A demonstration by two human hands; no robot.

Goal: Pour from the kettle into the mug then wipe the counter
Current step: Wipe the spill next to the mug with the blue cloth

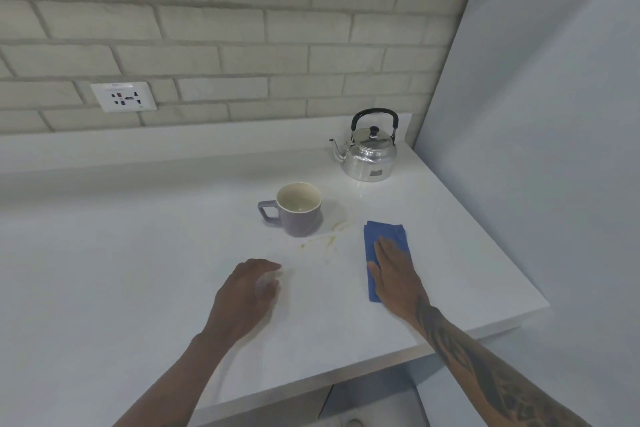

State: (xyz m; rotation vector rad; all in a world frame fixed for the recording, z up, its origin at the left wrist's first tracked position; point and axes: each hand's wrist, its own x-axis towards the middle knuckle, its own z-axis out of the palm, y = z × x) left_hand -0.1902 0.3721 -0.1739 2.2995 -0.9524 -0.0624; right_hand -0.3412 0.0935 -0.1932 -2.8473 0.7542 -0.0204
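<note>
Head view, places given relative to the mug
Left hand (pixel 251 291): nearest the camera, in front of the mug and a little to its left; fingers loosely curled and spread, holding nothing. Whether it touches the counter or hovers over it cannot be told.
Right hand (pixel 393 274): in front of the mug and to its right; laid flat, palm down, fingers straight and together, pressing on the blue cloth rather than gripping it. The forearm behind it bears dark tattoo patterns.
Blue cloth (pixel 382 236): folded into a long strip, flat on the counter to the right of the mug; its far end shows beyond the fingertips, its near part lies under the palm.
Spill (pixel 330 236): thin yellowish smears on the counter just in front and right of the mug, between mug and cloth.
Mug (pixel 299 210): purple-grey, upright, pale inside, handle pointing left, a little pale liquid at the bottom.
Kettle (pixel 370 149): shiny metal, upright, behind and right of the mug, well apart; spout pointing left, black handle raised, lid on.
Counter (pixel 138 253): white, carries everything.
Socket plate (pixel 123 96): on the brick wall, behind and far left of the mug.
</note>
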